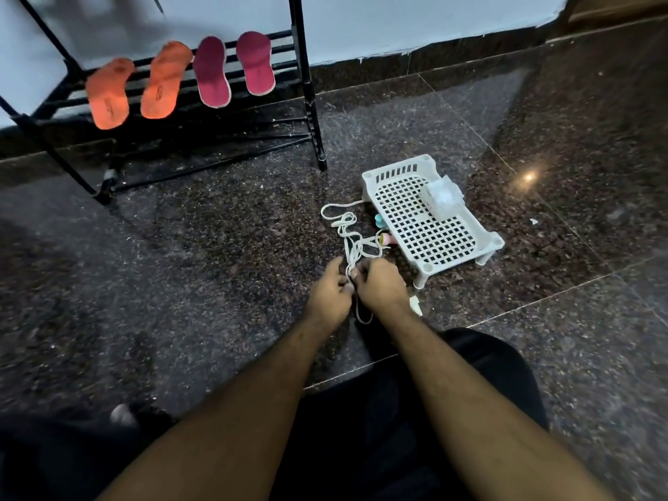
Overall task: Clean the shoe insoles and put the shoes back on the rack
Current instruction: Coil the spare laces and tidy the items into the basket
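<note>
**Untangling the Laces Beside the Tray**

Low in the middle of the frame, both hands meet over a knotted bunch of white laces (352, 244) lying on the dark speckled floor (202, 247). The left hand (329, 291) and the right hand (379, 283) each have their fingers curled in, pinching strands of the bunch where it gathers between them; loose loops trail up the frame toward a white perforated tray (426, 215) standing just beside them.

At upper left, two orange insoles (133, 86) and two dark pink insoles (233, 68) lean on the bars of the black rack (307, 77). No shoes can be seen anywhere.

The step in hand looks like freeing one lace from the tangle. It would go best by holding the knot steady with one hand and easing a single loop outward with the other, rather than tugging both ends, which could tighten it. Keeping the loose loops away from the tray's legs should avoid snagging.
</note>
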Available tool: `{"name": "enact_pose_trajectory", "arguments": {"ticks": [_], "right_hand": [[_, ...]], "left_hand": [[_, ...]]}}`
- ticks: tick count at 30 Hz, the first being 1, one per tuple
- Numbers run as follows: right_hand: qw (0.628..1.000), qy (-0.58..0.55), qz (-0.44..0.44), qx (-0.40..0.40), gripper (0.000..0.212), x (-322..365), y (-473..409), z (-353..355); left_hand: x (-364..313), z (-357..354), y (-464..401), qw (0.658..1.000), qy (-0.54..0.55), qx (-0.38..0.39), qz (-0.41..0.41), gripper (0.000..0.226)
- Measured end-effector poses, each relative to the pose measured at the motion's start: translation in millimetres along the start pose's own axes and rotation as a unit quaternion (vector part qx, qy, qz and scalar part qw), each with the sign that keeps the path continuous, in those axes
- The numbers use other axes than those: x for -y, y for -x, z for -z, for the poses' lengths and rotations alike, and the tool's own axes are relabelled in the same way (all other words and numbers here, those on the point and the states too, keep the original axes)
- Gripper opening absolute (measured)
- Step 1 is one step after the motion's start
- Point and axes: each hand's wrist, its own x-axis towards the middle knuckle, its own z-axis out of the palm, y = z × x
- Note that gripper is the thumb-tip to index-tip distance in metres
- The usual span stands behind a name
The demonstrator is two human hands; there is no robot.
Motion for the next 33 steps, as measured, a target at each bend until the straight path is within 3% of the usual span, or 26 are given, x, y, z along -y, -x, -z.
{"name": "enact_pose_trajectory", "arguments": {"ticks": [1,3,6,11,14,17,19,21,23,25,27,30,33], "right_hand": [[0.999,-0.026,0.048,-0.002,0.012,4,2,0],[0.989,-0.045,0.144,0.006,0.01,12,10,-2],[0.981,-0.092,0.17,-0.004,0.013,24,29,-2],[0.947,-0.298,0.117,-0.027,0.041,58,63,27],[0.902,-0.42,0.099,0.012,0.041,89,77,45],[0.897,-0.426,0.111,0.033,0.038,115,85,56],[0.909,-0.395,0.127,0.04,0.038,126,85,61],[0.923,-0.354,0.145,0.038,0.037,136,85,61],[0.929,-0.332,0.159,0.046,0.034,144,86,59],[0.928,-0.326,0.169,0.069,0.031,150,88,57],[0.922,-0.334,0.176,0.084,0.03,153,91,56],[0.909,-0.359,0.196,0.08,0.022,154,99,60],[0.895,-0.343,0.256,0.123,0.024,149,106,58]], "left_hand": [[-6,3,0,0.989,0.136,-0.009,0.064,0.048],[-16,12,4,0.926,0.344,-0.017,0.153,0.036],[-25,34,9,0.896,0.42,-0.064,0.129,0.02],[-27,79,6,0.891,0.401,-0.201,0.067,0.016],[-19,107,10,0.909,0.321,-0.261,0.06,0.012],[-4,130,21,0.944,0.098,-0.303,0.087,0.022],[-3,137,34,0.95,0.062,-0.298,0.077,0.023],[-10,144,49,0.952,0.039,-0.304,0.012,0.016],[-24,148,65,0.962,0.104,-0.247,-0.054,0.022],[-41,151,81,0.958,0.247,-0.136,-0.055,0.04],[-50,155,90,0.948,0.305,-0.076,-0.046,0.052],[-56,163,91,0.939,0.326,-0.096,-0.048,0.048],[-55,173,84,0.92,0.356,-0.15,-0.059,0.046]]}}
